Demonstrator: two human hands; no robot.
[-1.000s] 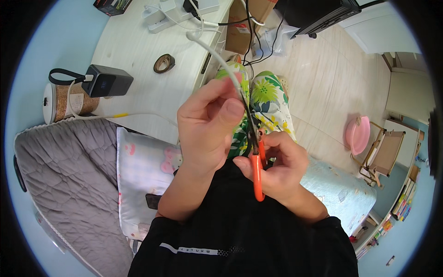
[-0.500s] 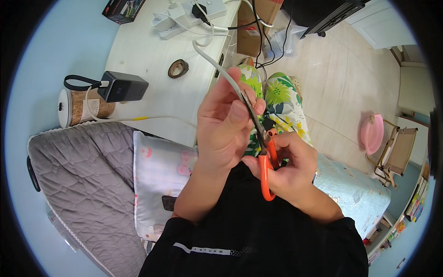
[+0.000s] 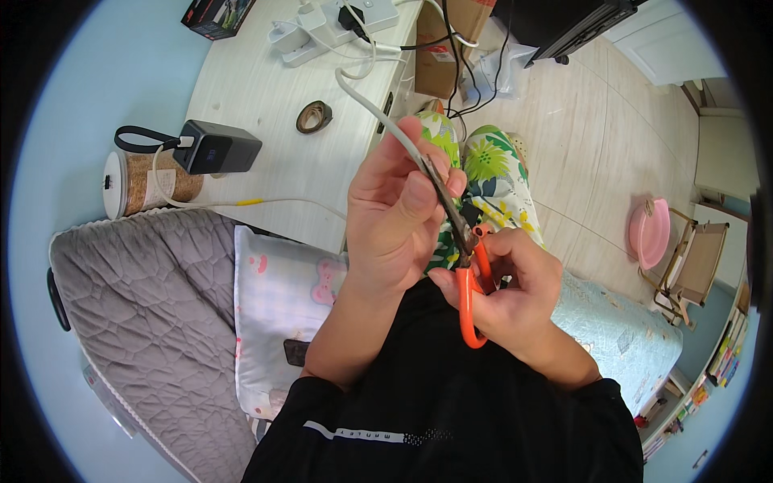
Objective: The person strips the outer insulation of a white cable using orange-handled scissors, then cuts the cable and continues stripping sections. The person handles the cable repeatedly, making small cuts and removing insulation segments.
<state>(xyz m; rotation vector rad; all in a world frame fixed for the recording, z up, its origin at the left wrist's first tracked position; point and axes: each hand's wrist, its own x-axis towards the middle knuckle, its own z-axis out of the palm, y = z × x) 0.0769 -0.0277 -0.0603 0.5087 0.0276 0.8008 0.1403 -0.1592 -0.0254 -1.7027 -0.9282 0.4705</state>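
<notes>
My left hand (image 3: pixel 400 205) is closed around the end of a pale grey cable (image 3: pixel 369 104), which runs up toward the power strip. In my right hand (image 3: pixel 519 278) is a pair of scissors (image 3: pixel 466 291) with orange handles. Its dark blades point up and to the left and touch the cable between my left thumb and fingers. The blades look nearly closed. My left fingers partly hide the cable's end at the blade tips.
On the white desk (image 3: pixel 274 92) lie a tape roll (image 3: pixel 313 117), a black power bank (image 3: pixel 216 147) and a white power strip (image 3: pixel 338 22). A grain-filled jar (image 3: pixel 153 183) stands behind a padded grey cover (image 3: pixel 153 306). A pink basin (image 3: pixel 649 233) is at right, black cords (image 3: pixel 459 72) ahead.
My right hand and the scissors have shifted slightly right. The left hand keeps its hold on the cable, and the blades stay against it.
</notes>
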